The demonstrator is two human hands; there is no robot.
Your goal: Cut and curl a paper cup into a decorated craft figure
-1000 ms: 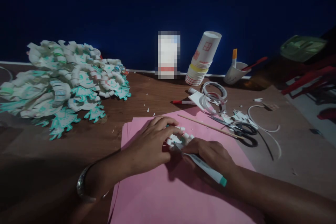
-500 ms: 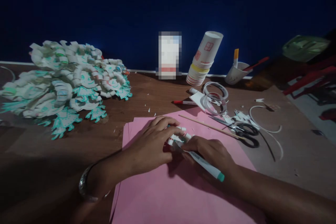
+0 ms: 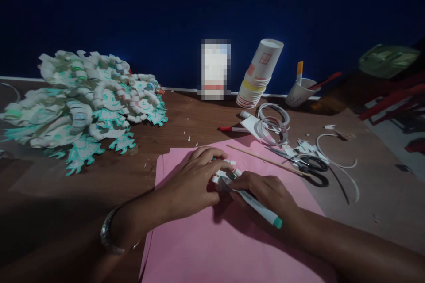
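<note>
My left hand (image 3: 195, 183) rests on a stack of pink paper sheets (image 3: 252, 252), its fingers curled around a small white paper cut-out (image 3: 226, 173) with rolled-up edge strips. Much of this cut-out is hidden under both hands. Pinched in my right hand (image 3: 267, 192) is a marker (image 3: 255, 206) with a green end, its tip at the cut-out. Just beyond my right hand, a thin wooden stick (image 3: 262, 158) lies across the pink paper, with scissors (image 3: 314, 170) at its right end.
Similar curled paper figures (image 3: 99, 106) are heaped at the left. Along the back stand a blurred-out box shape (image 3: 215, 68), leaning stacked paper cups (image 3: 262, 70) and a cup of tools (image 3: 299, 93). Tape rolls (image 3: 274, 124), a red marker (image 3: 232, 129) and paper scraps (image 3: 307, 147) lie nearer.
The marker's green end has shifted very slightly to the left. Both hands otherwise stay in the same place, and the whole view has drifted a touch.
</note>
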